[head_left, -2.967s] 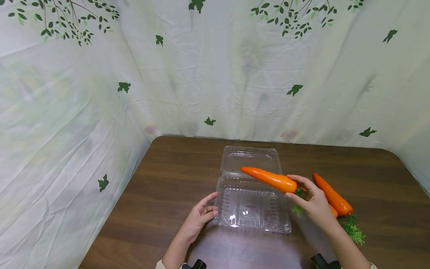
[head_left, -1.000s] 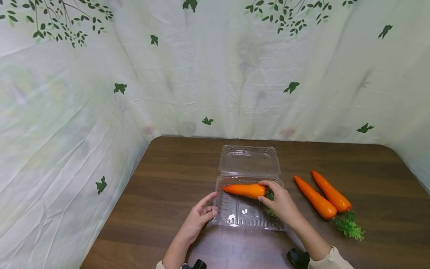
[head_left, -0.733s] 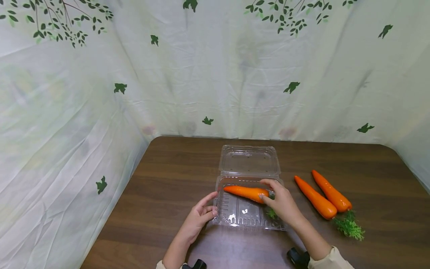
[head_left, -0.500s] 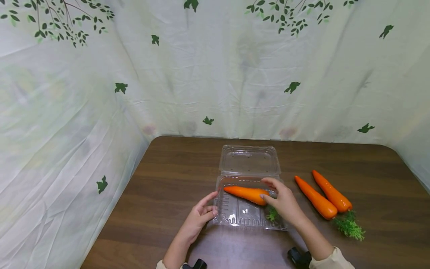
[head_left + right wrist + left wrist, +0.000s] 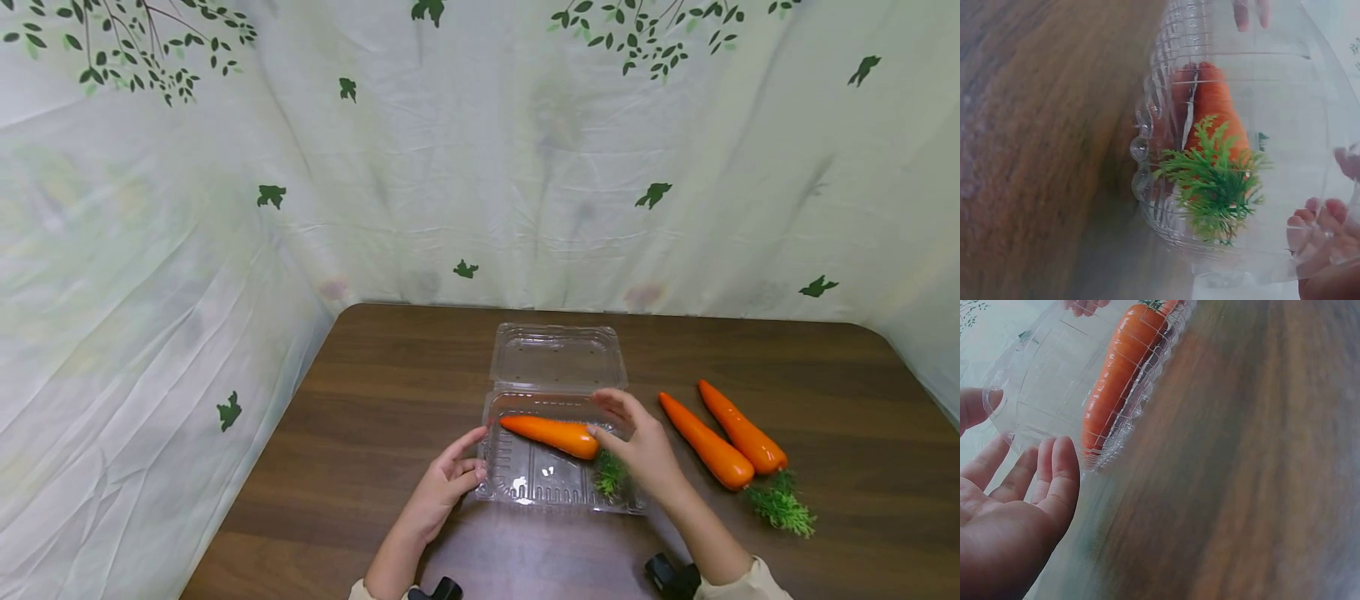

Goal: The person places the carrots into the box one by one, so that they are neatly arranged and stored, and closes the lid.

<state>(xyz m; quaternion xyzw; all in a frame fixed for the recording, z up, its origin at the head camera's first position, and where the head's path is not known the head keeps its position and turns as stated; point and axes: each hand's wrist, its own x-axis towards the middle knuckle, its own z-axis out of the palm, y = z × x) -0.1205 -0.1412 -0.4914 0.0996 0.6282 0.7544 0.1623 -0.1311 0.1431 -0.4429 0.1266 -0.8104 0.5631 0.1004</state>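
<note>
An orange carrot (image 5: 549, 433) with a green leafy top (image 5: 610, 475) lies slantwise in the base of a clear plastic clamshell box (image 5: 517, 487), its tip toward the left wall. My left hand (image 5: 442, 492) rests its fingertips against the box's left edge; in the left wrist view, fingers and thumb lie loosely along the rim. My right hand (image 5: 648, 446) is over the box's right side, thumb tip close to the carrot's thick end, fingers spread apart. Through the clear wall, the right wrist view shows the leafy top (image 5: 1216, 181) with the carrot (image 5: 1216, 94) behind it.
The box's lid (image 5: 558, 358) lies folded back on the brown table (image 5: 397, 367). Right of the box lie two more carrots, a nearer one (image 5: 705, 442) and another (image 5: 742, 427), leafy ends toward the person. A printed curtain (image 5: 510, 167) stands behind the table.
My right hand brought the carrot from the right over the box and laid it inside. Its fingers have since let go and drawn back slightly rightward. The left hand stayed at the box's edge.
</note>
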